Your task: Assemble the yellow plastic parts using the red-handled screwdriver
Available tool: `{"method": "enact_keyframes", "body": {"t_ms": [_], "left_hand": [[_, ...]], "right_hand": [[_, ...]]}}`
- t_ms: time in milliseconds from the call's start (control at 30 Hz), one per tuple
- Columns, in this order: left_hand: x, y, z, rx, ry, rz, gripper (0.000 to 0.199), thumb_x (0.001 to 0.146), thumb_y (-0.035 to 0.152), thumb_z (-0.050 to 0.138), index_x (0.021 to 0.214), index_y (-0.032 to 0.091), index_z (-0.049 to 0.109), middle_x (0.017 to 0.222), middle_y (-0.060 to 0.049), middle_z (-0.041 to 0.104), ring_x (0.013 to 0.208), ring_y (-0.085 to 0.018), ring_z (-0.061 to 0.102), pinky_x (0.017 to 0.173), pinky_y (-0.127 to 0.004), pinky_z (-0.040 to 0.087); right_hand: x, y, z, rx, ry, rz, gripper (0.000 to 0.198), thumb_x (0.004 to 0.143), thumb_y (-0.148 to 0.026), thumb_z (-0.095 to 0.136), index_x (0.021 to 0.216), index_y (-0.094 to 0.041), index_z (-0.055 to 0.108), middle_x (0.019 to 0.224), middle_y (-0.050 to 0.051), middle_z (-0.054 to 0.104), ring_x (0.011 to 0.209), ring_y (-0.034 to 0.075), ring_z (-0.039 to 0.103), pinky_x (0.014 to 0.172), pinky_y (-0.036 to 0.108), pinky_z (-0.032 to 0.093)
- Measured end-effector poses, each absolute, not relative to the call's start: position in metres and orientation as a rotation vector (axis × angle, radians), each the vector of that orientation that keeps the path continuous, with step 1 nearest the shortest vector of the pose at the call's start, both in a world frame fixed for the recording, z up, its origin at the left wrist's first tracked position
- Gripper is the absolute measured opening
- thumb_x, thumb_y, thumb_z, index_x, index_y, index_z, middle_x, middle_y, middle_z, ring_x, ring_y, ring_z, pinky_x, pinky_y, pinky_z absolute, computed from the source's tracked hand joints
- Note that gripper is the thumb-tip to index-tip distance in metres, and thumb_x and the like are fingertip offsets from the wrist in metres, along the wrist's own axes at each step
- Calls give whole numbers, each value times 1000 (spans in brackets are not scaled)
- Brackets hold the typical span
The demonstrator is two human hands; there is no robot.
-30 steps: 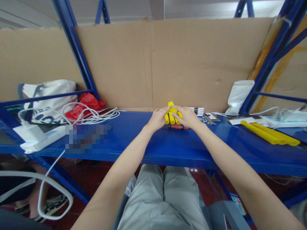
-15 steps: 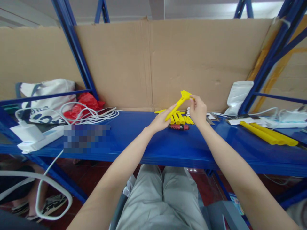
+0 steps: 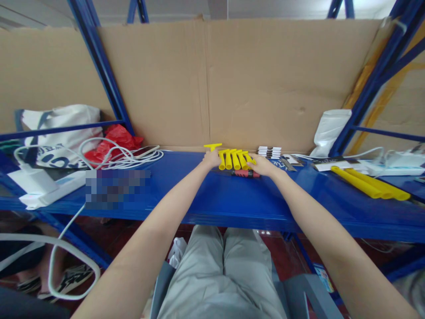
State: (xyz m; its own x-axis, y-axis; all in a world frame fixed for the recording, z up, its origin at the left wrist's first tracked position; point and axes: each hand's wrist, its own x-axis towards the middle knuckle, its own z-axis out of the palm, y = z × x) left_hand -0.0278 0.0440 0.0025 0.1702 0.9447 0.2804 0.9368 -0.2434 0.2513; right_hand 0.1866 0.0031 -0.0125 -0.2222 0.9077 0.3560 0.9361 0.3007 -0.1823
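Note:
Several yellow plastic scrapers with T-shaped heads (image 3: 235, 159) lie side by side in a row on the blue shelf. At the row's left end, my left hand (image 3: 211, 158) is closed around the handle of a yellow scraper (image 3: 213, 145), whose flat head sticks out beyond my fingers. My right hand (image 3: 263, 165) is at the right end, thumb and fingers around the outermost yellow scraper (image 3: 251, 161). Just in front of the row lies a red and black screwdriver handle (image 3: 245, 173), close to both hands.
White stacked packs (image 3: 269, 152) and small metal blades (image 3: 288, 164) lie right of the row. Larger yellow tubes (image 3: 368, 184) rest farther right. White cables (image 3: 133, 159), a power strip (image 3: 59, 190) and a cloth bag (image 3: 63, 137) are at left. Cardboard (image 3: 252, 84) stands behind.
The yellow scraper held up between both hands has come down to the row. My left hand is now at its left end, and my right hand has lowered to its right end.

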Motion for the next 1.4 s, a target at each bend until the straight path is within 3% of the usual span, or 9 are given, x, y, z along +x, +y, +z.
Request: {"method": "enact_keyframes", "body": {"t_ms": [100,300,433,633,800,1067,1233,1400], "left_hand": [[-21,44,-4,2161,2070,462,61,82,51,48,133,17,50,134,-18,53,120,-33,52,96,-43,44],[-21,59,-13,2255,1981,380,69,79,65,41,134,26,49,141,-10,48,127,-32,47,102,-45,39],[-27,65,-14,2319,1921,362,61,86,58,33,136,26,46,139,-10,51,125,-28,49,103,-43,37],[-28,53,-9,2414,1975,280,56,94,40,15,135,20,48,145,-15,40,134,-33,37,103,-61,27],[-28,48,-9,2708,1796,265,58,95,43,16,134,14,49,145,-15,42,135,-28,35,108,-48,28],[-27,39,-5,2901,1720,107,61,94,52,20,134,15,48,130,-17,57,119,-29,54,97,-38,40],[-28,38,-3,2901,1794,58,59,95,48,20,136,14,46,120,-19,63,114,-31,57,93,-40,41],[-30,50,-11,2790,1767,149,56,96,44,22,137,14,44,129,-19,57,119,-31,54,97,-41,39]], "right_hand": [[183,2,-14,-1733,-2232,-81,45,92,-27,41,132,-11,51,139,14,48,129,22,45,108,34,33],[182,0,-12,-1744,-2322,-20,40,96,-26,31,121,-14,59,132,12,55,124,19,51,104,32,37],[181,-2,-11,-1761,-2315,-5,40,96,-26,30,119,-14,61,132,11,56,124,18,51,103,30,37],[179,-3,-9,-1789,-2310,13,41,96,-27,30,120,-13,60,132,11,56,124,18,51,104,28,36],[179,-3,-10,-1794,-2304,12,41,96,-28,31,123,-12,58,134,12,54,126,19,49,104,28,35],[186,-1,5,-1857,-2402,-142,42,94,-29,33,123,-14,59,131,13,57,121,22,53,101,32,39],[214,-13,34,-2083,-2356,-494,43,91,-31,38,125,-13,58,133,17,53,124,28,49,99,43,37],[267,-29,55,-2467,-2174,-589,41,91,-25,38,120,-8,61,127,21,57,119,30,52,97,47,34]]}}
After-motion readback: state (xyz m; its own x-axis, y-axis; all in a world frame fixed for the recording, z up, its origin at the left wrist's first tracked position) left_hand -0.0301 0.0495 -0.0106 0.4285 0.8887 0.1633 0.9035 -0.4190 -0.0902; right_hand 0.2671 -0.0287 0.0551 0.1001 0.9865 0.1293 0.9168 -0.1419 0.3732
